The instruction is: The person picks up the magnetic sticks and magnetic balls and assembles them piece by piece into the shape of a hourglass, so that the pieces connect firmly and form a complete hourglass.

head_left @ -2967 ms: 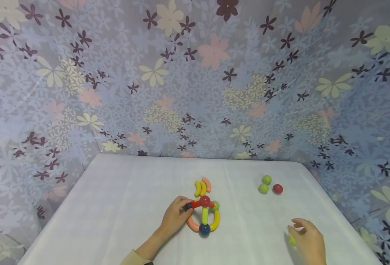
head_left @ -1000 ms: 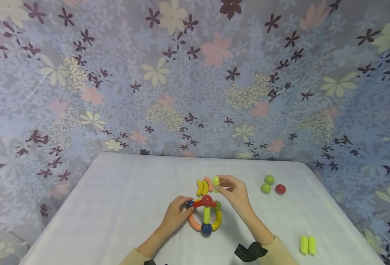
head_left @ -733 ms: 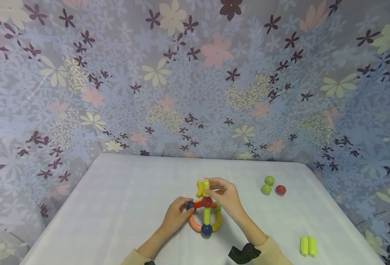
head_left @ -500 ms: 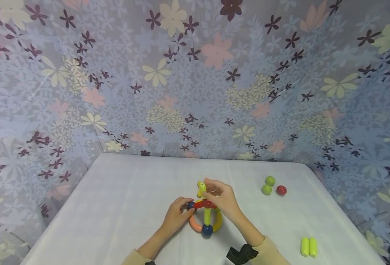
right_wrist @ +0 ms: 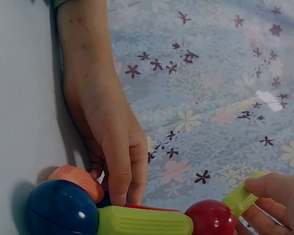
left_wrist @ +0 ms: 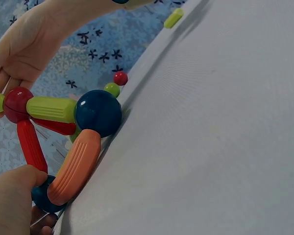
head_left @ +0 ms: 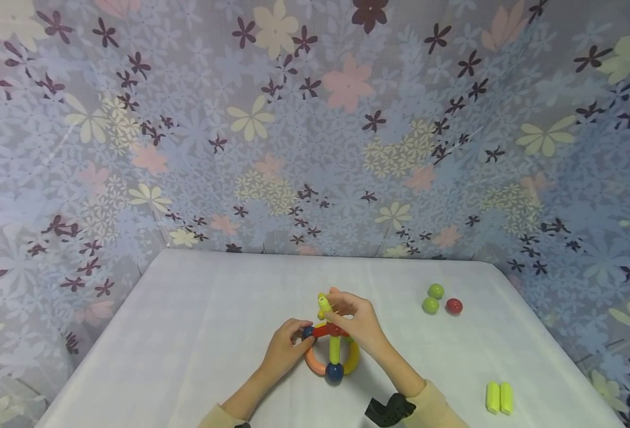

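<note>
A toy frame of building rods and balls stands on the table. It has a ring of orange (left_wrist: 76, 166) and yellow curved rods, and red and green straight rods meeting at a red ball (right_wrist: 213, 218) on top. My left hand (head_left: 282, 348) pinches a dark blue ball (head_left: 308, 333) at the ring's left between thumb and fingers. My right hand (head_left: 360, 324) pinches a short lime-green rod (right_wrist: 242, 198), which tilts up from the red ball and touches it in the right wrist view. A larger-looking blue ball (head_left: 334, 373) is at the front. The right hand partly hides the ring's far side.
Two lime-green rods (head_left: 499, 397) lie side by side at the table's right front. Two green balls (head_left: 431, 305) and a loose red ball (head_left: 454, 306) sit at the back right. Curved pieces behind the frame are mostly hidden by the right hand. Flowered cloth hangs behind the table.
My right hand took a green rod from the right front, carried it to the frame and onto the red ball; the rod has since tilted leftward. My left hand has kept its hold.
</note>
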`<state>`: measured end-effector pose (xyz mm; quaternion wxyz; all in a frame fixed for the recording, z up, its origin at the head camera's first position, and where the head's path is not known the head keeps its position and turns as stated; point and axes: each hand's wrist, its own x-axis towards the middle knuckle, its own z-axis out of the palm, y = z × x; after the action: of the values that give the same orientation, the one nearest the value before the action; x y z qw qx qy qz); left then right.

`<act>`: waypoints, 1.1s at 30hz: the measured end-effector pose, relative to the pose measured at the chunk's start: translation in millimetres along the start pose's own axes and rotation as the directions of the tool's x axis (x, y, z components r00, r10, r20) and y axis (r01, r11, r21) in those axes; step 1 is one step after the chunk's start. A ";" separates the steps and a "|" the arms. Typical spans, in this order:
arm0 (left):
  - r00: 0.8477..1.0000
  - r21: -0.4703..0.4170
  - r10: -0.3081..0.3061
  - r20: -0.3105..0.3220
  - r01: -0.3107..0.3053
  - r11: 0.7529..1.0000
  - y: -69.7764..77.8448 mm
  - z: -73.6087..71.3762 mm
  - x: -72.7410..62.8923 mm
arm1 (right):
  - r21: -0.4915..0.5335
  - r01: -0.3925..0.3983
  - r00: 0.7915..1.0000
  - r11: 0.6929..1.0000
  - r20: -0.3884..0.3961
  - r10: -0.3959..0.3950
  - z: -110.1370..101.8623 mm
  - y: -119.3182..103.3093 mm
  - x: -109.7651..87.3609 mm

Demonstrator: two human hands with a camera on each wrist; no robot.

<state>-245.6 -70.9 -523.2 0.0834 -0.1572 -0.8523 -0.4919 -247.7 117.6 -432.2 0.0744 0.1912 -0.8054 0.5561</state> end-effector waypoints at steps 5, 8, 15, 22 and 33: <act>1.000 -0.003 0.011 -0.003 -0.011 1.000 -0.3 0.9 0.3 | 0.002 -0.014 1.000 1.000 0.018 0.014 -1.6 -2.0 -0.7; 1.000 0.000 0.007 -0.001 -0.007 1.000 -0.5 1.7 0.6 | 0.001 -0.018 1.000 1.000 0.025 0.018 -2.5 -2.6 -1.2; 1.000 0.005 0.015 0.000 -0.015 1.000 -1.1 3.8 1.0 | -0.004 -0.016 1.000 1.000 0.012 0.016 -5.8 -0.6 -2.4; 1.000 0.011 -0.024 0.018 0.024 1.000 0.8 2.7 0.5 | -0.055 -0.007 0.999 0.998 -0.041 0.005 -22.6 4.3 -8.0; 0.999 0.028 -0.046 0.016 0.046 0.999 0.8 1.3 -0.4 | -0.067 -0.132 0.973 0.989 -0.201 0.116 -76.2 24.5 -33.7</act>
<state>-245.0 -69.5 -523.3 0.0670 -0.1405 -0.8631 -0.4805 -233.5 203.2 -436.4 0.1262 0.0814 -0.8261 0.5431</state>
